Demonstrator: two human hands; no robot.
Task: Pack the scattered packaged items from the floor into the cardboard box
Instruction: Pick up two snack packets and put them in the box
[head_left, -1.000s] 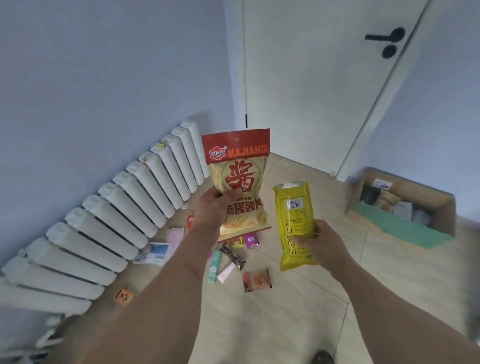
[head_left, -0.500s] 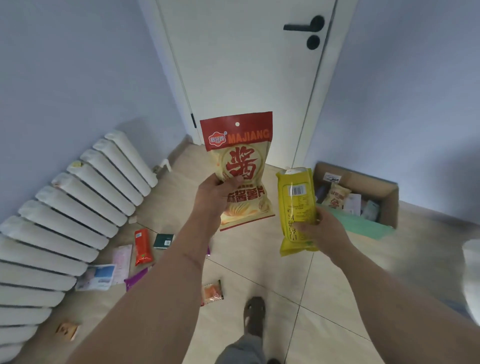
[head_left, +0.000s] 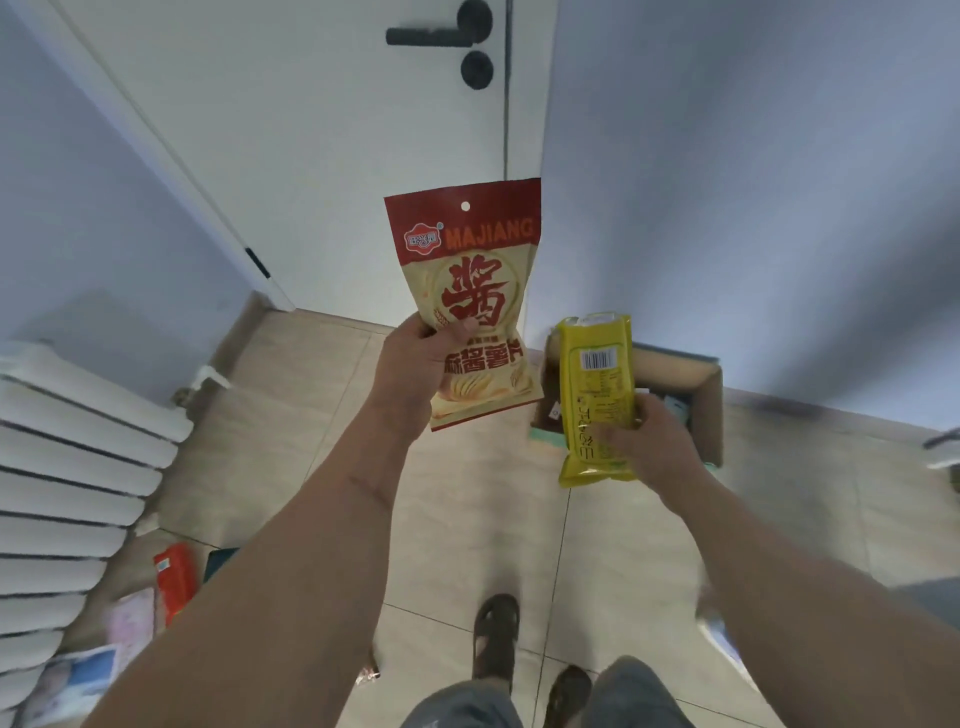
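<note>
Much of the cardboard box (head_left: 705, 400) is hidden behind the yellow packet (head_left: 597, 395) and the right hand (head_left: 647, 441); only its far wall and right side show, on the floor against the far wall, right of the door (head_left: 322, 156), and what lies inside is too covered and blurred to name; a green flap edge (head_left: 545, 435) peeks out at its near-left corner. The left forearm covers part of the items left on the floor at the near left: a red packet (head_left: 174, 579), a dark one (head_left: 218, 564) half hidden, a pale pink one (head_left: 132, 618), and a blue-and-white one (head_left: 78, 675) cut by the bottom edge, all beside the white radiator (head_left: 62, 467); a small wrapper (head_left: 368, 675) shows just under the forearm, too blurred to read.

The left hand (head_left: 410, 369) grips a red and cream snack bag (head_left: 475, 296) around its middle, thumb pressed on the front, the bag upright and raised in front of the door; the right hand holds the yellow packet by its lower half, fingers curled round it, the packet upright, its barcode facing the camera, in front of the box in this view. Two sandalled feet (head_left: 496, 636) stand on the tiles at the bottom.
</note>
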